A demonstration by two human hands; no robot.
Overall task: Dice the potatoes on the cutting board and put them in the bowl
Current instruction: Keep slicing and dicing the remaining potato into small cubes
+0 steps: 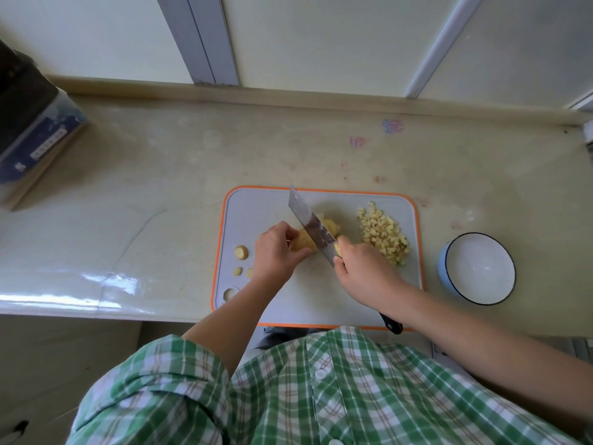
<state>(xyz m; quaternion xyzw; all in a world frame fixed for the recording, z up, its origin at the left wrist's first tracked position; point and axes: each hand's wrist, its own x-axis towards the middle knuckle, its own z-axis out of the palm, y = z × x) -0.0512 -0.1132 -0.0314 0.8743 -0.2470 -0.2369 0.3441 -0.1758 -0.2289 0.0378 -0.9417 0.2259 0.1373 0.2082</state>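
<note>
A grey cutting board (321,300) with an orange rim lies on the counter. On its middle sits a peeled potato (305,241); my left hand (277,252) grips its left end with curled fingers. My right hand (362,273) grips the handle of a cleaver (313,224), whose blade stands across the potato, with cut slices just right of the blade. A heap of potato dice (383,234) lies on the board's right part. Several small end pieces (241,252) lie at the board's left. A white bowl (479,268) with a blue outside stands empty to the right of the board.
A dark box on a cardboard stack (29,130) occupies the counter's far left. The counter ends at a raised ledge (288,97) in front of the window frames. The counter's front edge runs just under the board.
</note>
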